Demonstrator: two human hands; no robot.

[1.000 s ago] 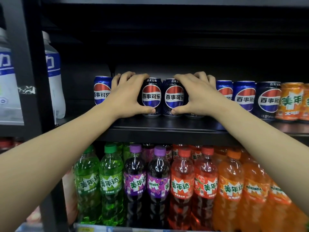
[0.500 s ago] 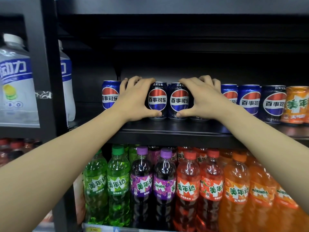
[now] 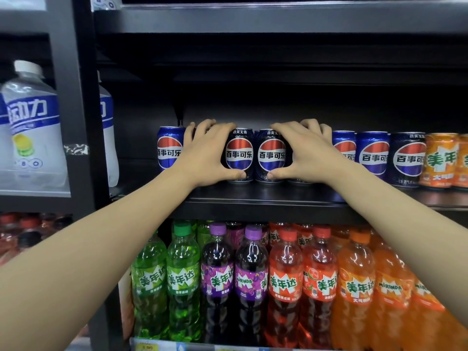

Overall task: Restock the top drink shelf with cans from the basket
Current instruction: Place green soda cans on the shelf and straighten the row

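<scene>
Head view: left hand (image 3: 205, 150) and right hand (image 3: 306, 150) clamp around the two black cola cans (image 3: 254, 155) on the top shelf (image 3: 253, 196), fingers over tops, thumbs low, apparently squaring them into the row.

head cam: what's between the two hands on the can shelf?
In the head view, two dark Pepsi cans stand side by side, upright, between the left hand and the right hand. Each hand's thumb reaches across the base of the nearer can.
</scene>
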